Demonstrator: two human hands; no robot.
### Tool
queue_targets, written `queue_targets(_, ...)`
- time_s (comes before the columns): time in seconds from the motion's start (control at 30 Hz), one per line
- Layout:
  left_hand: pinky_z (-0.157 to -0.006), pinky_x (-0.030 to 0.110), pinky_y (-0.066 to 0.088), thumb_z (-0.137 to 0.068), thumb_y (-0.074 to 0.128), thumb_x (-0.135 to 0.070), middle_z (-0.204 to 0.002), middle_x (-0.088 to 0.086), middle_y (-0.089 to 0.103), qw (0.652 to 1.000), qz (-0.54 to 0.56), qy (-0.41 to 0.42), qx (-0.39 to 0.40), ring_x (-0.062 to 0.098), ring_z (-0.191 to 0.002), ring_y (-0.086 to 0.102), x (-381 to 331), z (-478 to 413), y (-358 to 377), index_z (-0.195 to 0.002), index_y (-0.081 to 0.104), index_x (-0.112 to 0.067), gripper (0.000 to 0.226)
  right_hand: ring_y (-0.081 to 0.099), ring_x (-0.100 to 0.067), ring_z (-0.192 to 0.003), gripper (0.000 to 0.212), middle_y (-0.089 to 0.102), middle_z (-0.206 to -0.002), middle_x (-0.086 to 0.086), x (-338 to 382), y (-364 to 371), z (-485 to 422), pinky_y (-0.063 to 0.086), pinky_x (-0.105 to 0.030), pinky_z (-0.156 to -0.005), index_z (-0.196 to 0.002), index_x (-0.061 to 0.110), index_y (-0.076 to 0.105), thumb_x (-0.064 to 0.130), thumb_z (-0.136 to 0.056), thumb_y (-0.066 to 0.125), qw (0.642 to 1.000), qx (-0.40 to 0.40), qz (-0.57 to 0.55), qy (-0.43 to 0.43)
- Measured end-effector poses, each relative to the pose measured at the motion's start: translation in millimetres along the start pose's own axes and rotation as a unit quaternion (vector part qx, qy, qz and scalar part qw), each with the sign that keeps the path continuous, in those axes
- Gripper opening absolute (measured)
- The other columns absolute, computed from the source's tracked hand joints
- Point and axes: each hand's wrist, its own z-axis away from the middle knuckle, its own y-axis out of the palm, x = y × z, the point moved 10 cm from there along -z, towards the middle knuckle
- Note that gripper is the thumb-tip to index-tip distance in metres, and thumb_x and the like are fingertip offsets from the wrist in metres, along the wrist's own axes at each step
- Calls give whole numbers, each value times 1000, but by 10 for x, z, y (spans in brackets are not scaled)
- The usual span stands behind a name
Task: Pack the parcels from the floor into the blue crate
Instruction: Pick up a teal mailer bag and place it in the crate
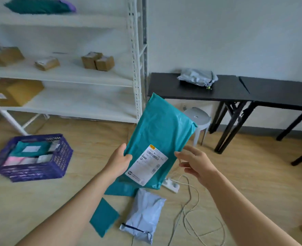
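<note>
Teal parcel (159, 132) in left hand (119, 161); three floor parcels (142, 214); one blue crate (31, 172).

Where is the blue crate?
In the head view, the blue crate sits on the floor at the left, beside a leg of the white shelf rack.

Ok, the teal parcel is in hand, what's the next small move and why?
Probably carry the teal parcel left to the blue crate: the left hand grips its edge, the right hand is open beside it, and the crate stands on the floor at left, partly filled.
</note>
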Motion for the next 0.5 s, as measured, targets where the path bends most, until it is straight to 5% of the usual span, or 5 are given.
queue_targets(0.2, -60, 30, 35, -87, 38, -1, -89, 9, 60, 999, -21, 9, -29, 21, -73, 52, 662, 70, -1465, -87, 50, -13, 17, 53, -11, -61, 8, 65, -83, 4, 122, 1635, 277, 39, -20, -51, -91, 20, 66, 22, -84, 68, 998, 49, -33, 1)
queue_targets(0.33, -72, 37, 47, -89, 40, -1, -98, 9, 64, 998, -49, 8, -42, 28, -90, 62, 1216, 59, -2391, -95, 52, -12, 18, 60, -14, -66, 9, 66, -85, 1, 149, 2743, 372, 53, -20, -53, -93, 14, 63, 16, -85, 67, 996, 79, -39, 22)
queue_targets(0.5, -84, 28, 42, -91, 54, -12, -125, 2, 51, 990, -54, -16, -127, 24, -113, 54, 1769, 56, -3432, -135, 42, -15, 45, 61, -19, -67, 3, 63, -81, -7, 166, 3900, 414, 58, -22, -60, -87, 9, 61, 10, -88, 63, 991, 77, -104, 36)
